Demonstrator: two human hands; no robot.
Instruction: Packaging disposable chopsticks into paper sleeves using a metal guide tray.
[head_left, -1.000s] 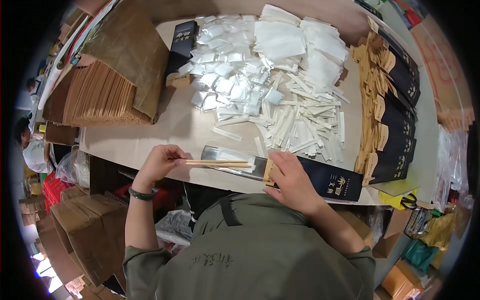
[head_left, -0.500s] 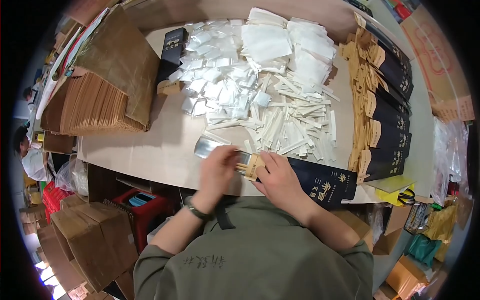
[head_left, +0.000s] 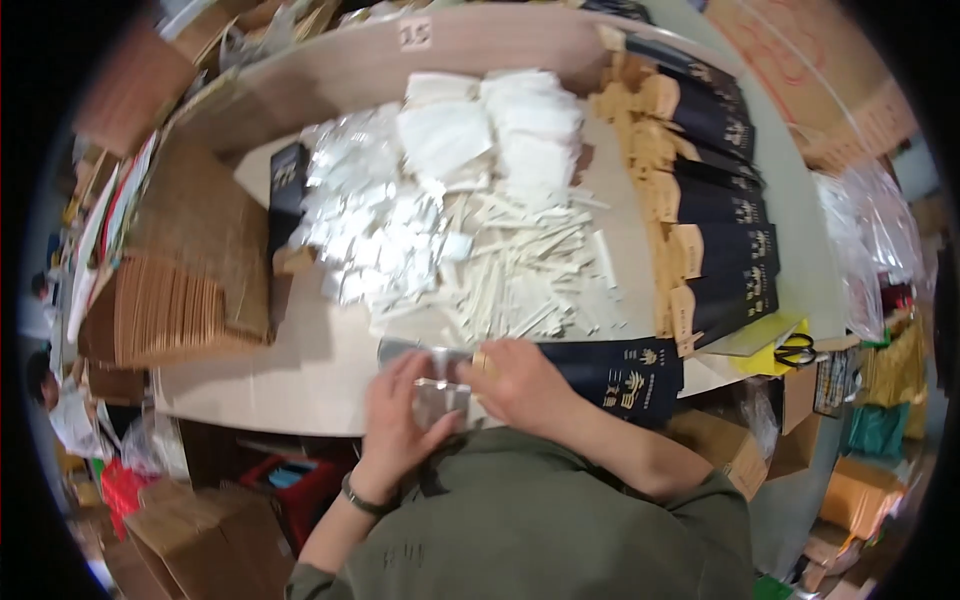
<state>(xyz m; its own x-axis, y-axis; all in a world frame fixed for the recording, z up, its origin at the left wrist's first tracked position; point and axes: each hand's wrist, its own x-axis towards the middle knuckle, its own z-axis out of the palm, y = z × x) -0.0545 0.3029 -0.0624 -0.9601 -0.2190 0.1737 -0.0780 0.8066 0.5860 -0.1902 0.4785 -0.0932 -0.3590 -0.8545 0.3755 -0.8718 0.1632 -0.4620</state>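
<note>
My left hand [head_left: 392, 412] curls its fingers and thumb round a clear, shiny plastic packet [head_left: 440, 403] at the table's near edge. Close beside it, my right hand [head_left: 525, 388] has its fingertips pinched at the tan end of a dark paper sleeve [head_left: 625, 378]. That sleeve lies along the near edge, with printed dark sleeves extending right of my wrist. Part of a grey, shiny piece [head_left: 396, 349] shows just beyond my left fingers. My fingers hide most of the sleeve's mouth, and the picture is a little blurred.
Beyond my hands lie piles of narrow white paper strips [head_left: 535, 265], small clear packets [head_left: 385, 240] and white folded napkins [head_left: 530, 130]. Dark sleeves with tan ends [head_left: 730, 245] line the right side. A carton of brown card pieces [head_left: 185, 310] stands left; scissors [head_left: 795, 350] lie right.
My left hand has turned and now holds the clear packet in front of the sleeve. Wooden sticks seen at the sleeve's mouth are now hidden. The whole view has shifted.
</note>
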